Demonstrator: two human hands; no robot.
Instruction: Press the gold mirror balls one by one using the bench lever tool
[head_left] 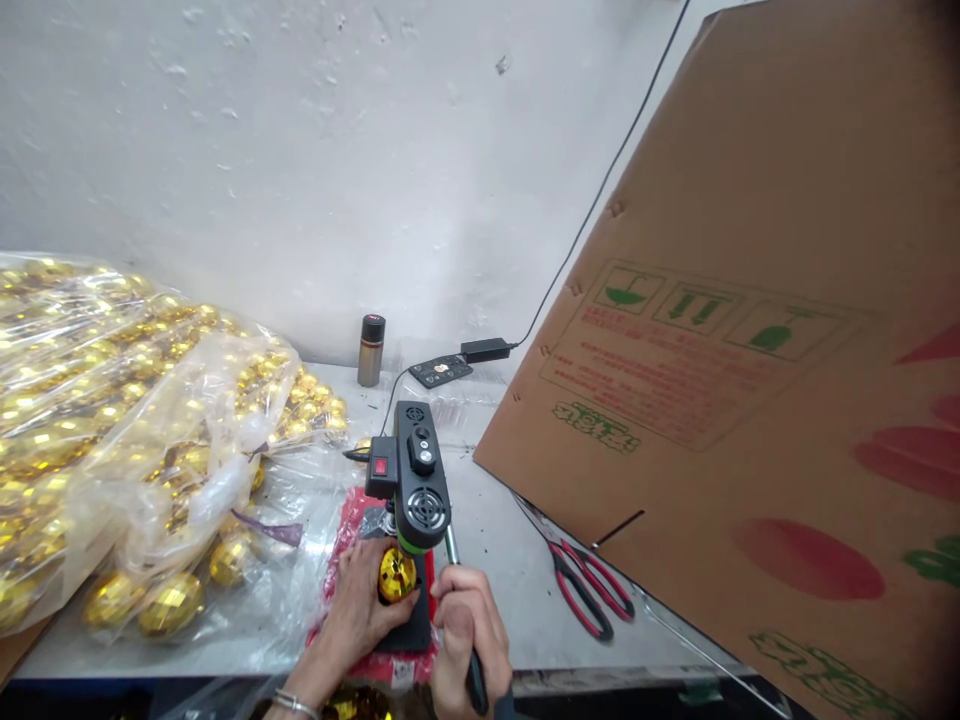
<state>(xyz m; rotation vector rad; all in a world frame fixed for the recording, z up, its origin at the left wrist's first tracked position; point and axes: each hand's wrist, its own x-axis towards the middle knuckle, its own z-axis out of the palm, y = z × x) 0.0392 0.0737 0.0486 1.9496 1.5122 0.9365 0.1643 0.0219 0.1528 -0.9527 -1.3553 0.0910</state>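
Note:
A gold faceted ball (397, 577) sits under the head of a small black drill press (422, 480). My left hand (362, 595) is closed around the ball, thumb at its near side and fingers at its far left. The machine's lever handle (475, 680) is gripped in my right hand (472, 625), its black end pointing toward me. The dark base (405, 635) rests on red plastic wrap (346, 545). Whether the drill tip touches the ball cannot be made out.
A clear plastic bag (135, 400) of gold balls fills the left. Red-and-black scissors (592, 590) lie to the right, beside a large tilted cardboard box (712, 350). Behind the machine are a spray can (370, 350) and a power adapter (485, 349) with its cable.

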